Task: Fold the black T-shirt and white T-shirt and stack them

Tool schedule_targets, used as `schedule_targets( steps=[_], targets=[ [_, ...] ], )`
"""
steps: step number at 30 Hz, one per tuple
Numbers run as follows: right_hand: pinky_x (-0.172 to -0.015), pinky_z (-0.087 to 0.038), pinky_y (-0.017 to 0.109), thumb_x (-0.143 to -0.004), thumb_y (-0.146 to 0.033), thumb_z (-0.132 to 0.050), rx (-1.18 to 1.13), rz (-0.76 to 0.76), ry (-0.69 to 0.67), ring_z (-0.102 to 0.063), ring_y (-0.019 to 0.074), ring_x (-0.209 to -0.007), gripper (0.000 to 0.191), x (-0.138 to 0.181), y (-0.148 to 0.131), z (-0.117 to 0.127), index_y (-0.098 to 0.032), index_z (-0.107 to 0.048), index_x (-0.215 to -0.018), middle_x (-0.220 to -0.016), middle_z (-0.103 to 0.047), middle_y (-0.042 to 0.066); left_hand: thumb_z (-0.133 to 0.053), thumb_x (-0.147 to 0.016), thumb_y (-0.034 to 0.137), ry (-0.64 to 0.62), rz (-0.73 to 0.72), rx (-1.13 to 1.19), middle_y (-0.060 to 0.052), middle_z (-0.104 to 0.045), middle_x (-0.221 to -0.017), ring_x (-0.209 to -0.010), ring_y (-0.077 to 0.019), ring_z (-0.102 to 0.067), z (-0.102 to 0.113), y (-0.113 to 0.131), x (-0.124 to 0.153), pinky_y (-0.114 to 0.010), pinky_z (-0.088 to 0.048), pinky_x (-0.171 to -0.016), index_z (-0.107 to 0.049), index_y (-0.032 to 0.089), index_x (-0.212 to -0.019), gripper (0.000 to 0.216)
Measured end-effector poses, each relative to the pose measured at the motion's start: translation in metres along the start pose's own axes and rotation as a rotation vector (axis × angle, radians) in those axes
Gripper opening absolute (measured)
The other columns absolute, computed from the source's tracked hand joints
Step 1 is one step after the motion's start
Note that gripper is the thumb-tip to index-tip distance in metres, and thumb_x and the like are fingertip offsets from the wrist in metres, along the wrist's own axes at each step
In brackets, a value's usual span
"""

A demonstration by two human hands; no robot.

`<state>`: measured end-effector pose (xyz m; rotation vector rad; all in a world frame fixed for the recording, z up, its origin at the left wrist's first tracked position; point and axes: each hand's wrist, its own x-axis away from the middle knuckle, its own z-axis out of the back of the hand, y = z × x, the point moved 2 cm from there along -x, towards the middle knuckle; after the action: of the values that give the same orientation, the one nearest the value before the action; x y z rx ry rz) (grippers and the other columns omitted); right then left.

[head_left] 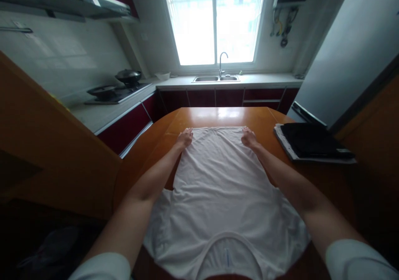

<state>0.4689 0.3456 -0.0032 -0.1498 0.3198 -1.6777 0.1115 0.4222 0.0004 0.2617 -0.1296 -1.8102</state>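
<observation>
A white T-shirt [221, 180] lies spread out on the wooden table, its neckline towards me and its hem at the far end. Soft wrinkles run across its front. My left hand [186, 137] grips the far left corner of the hem, fingers closed on the cloth. At the far right corner, my right hand [248, 137] is closed on the hem in the same way. Both arms reach forward along the sides of the shirt. The sleeves lie out to either side, partly under my arms.
The orange-brown table [156, 141] has rounded corners. Folded dark and white clothes [314, 141] are stacked on its right side. Beyond stand a counter with a sink [205, 79], a stove with a pot [128, 77] at left, and a fridge [343, 51] at right.
</observation>
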Motion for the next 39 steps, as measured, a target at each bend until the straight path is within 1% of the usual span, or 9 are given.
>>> schedule_targets(
  steps=[5, 11, 17, 22, 25, 29, 34, 37, 39],
  targets=[
    [-0.122, -0.013, 0.06, -0.103, -0.036, -0.025, 0.038, -0.004, -0.074, -0.019, 0.029, -0.154, 0.061, -0.031, 0.017, -0.024, -0.01, -0.032, -0.158, -0.167, -0.024, 0.016, -0.031, -0.102, 0.057, -0.144, 0.007, -0.053, -0.009, -0.022, -0.168, -0.155, -0.0367, -0.016, -0.015, -0.022, -0.021, -0.073, -0.011, -0.116, -0.038, 0.028, -0.156, 0.062],
    [-0.121, -0.005, 0.064, -0.103, -0.054, -0.016, 0.173, -0.01, -0.089, -0.008, 0.0283, -0.156, 0.069, -0.052, 0.048, -0.034, -0.017, -0.024, -0.162, -0.17, -0.014, 0.01, -0.023, -0.099, 0.068, -0.178, -0.033, -0.106, -0.007, -0.011, -0.17, -0.156, -0.0357, -0.006, -0.021, -0.032, -0.045, -0.072, -0.005, -0.117, -0.026, 0.029, -0.161, 0.073],
    [-0.119, 0.0, 0.068, -0.102, -0.06, -0.017, 0.12, -0.041, -0.133, -0.007, 0.0286, -0.156, 0.074, -0.084, 0.061, -0.024, -0.015, -0.024, -0.161, -0.17, -0.014, 0.011, -0.023, -0.099, 0.068, -0.185, -0.008, -0.1, -0.008, -0.012, -0.17, -0.156, -0.0366, -0.006, -0.021, -0.015, -0.077, -0.073, -0.006, -0.117, -0.027, 0.029, -0.161, 0.073],
    [-0.119, -0.004, 0.069, -0.104, -0.053, -0.009, -0.001, -0.09, -0.039, -0.01, 0.0312, -0.156, 0.073, -0.091, 0.047, -0.007, -0.01, -0.024, -0.16, -0.168, -0.016, 0.018, -0.027, -0.103, 0.057, 0.047, -0.075, -0.057, -0.012, -0.025, -0.167, -0.155, -0.0334, -0.017, -0.007, 0.028, -0.072, -0.065, -0.011, -0.121, -0.034, 0.022, -0.159, 0.066],
    [-0.12, -0.009, 0.067, -0.106, -0.046, -0.016, 0.005, 0.014, 0.046, -0.011, 0.0303, -0.156, 0.065, -0.061, 0.021, 0.0, -0.012, -0.027, -0.16, -0.168, -0.017, 0.016, -0.033, -0.104, 0.054, 0.038, -0.236, -0.052, -0.012, -0.029, -0.165, -0.154, -0.0317, -0.019, -0.001, 0.063, -0.03, -0.06, -0.016, -0.122, -0.036, 0.021, -0.157, 0.063],
    [-0.121, -0.016, 0.063, -0.106, -0.038, -0.024, 0.017, 0.254, 0.02, -0.016, 0.0281, -0.156, 0.058, 0.033, -0.013, 0.005, -0.014, -0.033, -0.158, -0.167, -0.022, 0.014, -0.039, -0.103, 0.056, -0.113, -0.426, -0.084, -0.012, -0.026, -0.167, -0.155, -0.0325, -0.017, 0.007, 0.091, 0.07, -0.059, -0.018, -0.122, -0.034, 0.023, -0.159, 0.065],
    [-0.123, -0.02, 0.056, -0.106, -0.033, -0.031, 0.003, 0.458, -0.032, -0.016, 0.0238, -0.156, 0.056, 0.182, -0.025, 0.011, -0.018, -0.03, -0.16, -0.167, -0.024, 0.011, -0.048, -0.097, 0.063, -0.32, -0.585, -0.067, -0.008, -0.014, -0.17, -0.156, -0.0332, -0.009, 0.019, 0.093, 0.2, -0.061, -0.019, -0.121, -0.019, 0.035, -0.162, 0.076],
    [-0.123, -0.019, 0.055, -0.104, -0.027, -0.033, 0.008, 0.513, -0.047, -0.016, 0.0233, -0.156, 0.057, 0.25, -0.022, 0.008, -0.019, -0.029, -0.16, -0.167, -0.025, 0.01, -0.051, -0.099, 0.054, -0.279, -0.551, -0.075, -0.005, -0.016, -0.169, -0.156, -0.0322, -0.012, 0.018, 0.088, 0.253, -0.06, -0.02, -0.122, -0.018, 0.036, -0.162, 0.074],
    [-0.123, -0.018, 0.055, -0.104, -0.029, -0.037, 0.012, 0.535, -0.055, -0.016, 0.025, -0.156, 0.058, 0.28, -0.018, 0.005, -0.019, -0.028, -0.161, -0.167, -0.024, 0.011, -0.053, -0.097, 0.056, -0.228, -0.531, -0.066, -0.005, -0.019, -0.168, -0.155, -0.0337, -0.015, 0.013, 0.086, 0.278, -0.061, -0.022, -0.121, -0.02, 0.037, -0.162, 0.075]
  ],
)
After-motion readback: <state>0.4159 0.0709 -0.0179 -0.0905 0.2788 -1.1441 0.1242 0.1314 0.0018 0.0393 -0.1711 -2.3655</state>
